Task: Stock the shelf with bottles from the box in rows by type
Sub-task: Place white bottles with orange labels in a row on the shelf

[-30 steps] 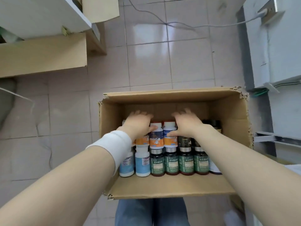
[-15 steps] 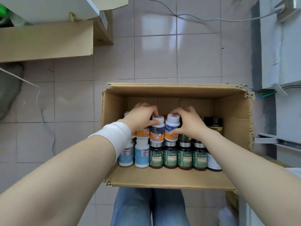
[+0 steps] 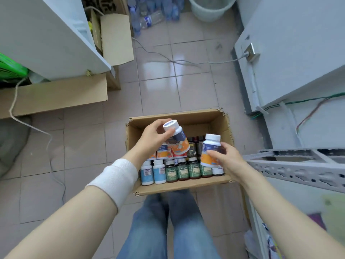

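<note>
Tiled floor [image 3: 158, 81], box [image 3: 179, 185], orange-labelled bottles [image 3: 180, 145], print illegible

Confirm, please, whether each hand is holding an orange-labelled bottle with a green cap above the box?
Not quite: the caps are white, not green. The head view shows the left hand and right hand each holding an orange-labelled bottle, the left bottle and right bottle, above the box.

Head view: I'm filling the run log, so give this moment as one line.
left hand: holds left bottle, tilted | right hand: holds right bottle, near upright | both above box
</note>
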